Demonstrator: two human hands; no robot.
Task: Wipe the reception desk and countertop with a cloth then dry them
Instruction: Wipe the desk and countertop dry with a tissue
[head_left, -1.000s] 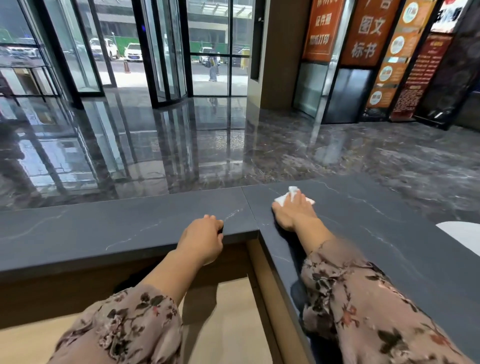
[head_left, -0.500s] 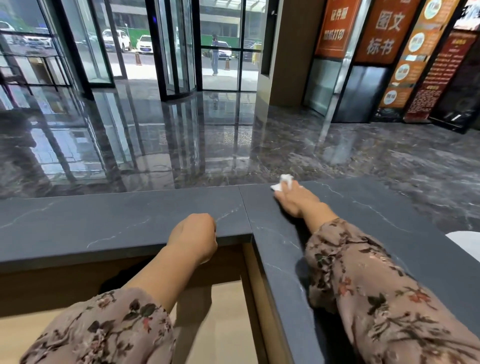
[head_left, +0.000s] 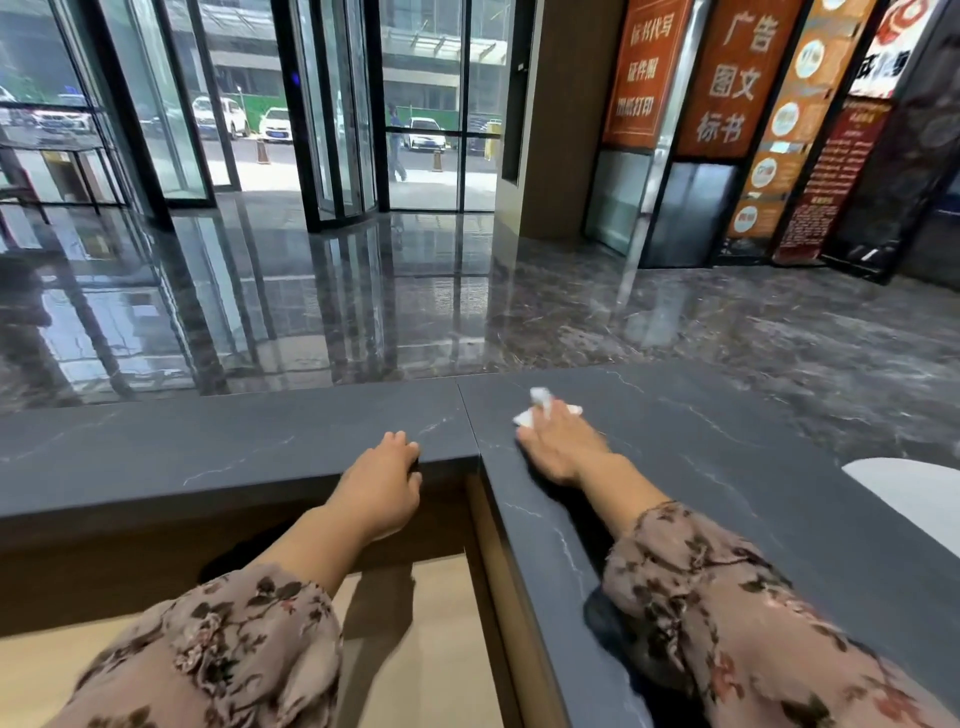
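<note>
The dark grey stone countertop (head_left: 234, 457) runs in an L around me, with a seam at the corner. My right hand (head_left: 558, 449) lies flat on the right section just past the seam and presses a small white cloth (head_left: 543, 408) onto the stone; a fold of cloth pokes up between the fingers. My left hand (head_left: 382, 483) holds the near edge of the left section, fingers on top and thumb under the lip. Below the top lies the lighter wooden desk surface (head_left: 436, 649).
A white flat object (head_left: 914, 493) lies on the countertop at the far right. Beyond the counter spreads a glossy marble lobby floor (head_left: 415, 312), with a glass revolving door (head_left: 343, 114) and orange sign panels (head_left: 737, 78) behind it.
My right hand pushed the cloth out to the far edge of the countertop, then drew it back a little toward me. My left hand stayed on the counter edge.
</note>
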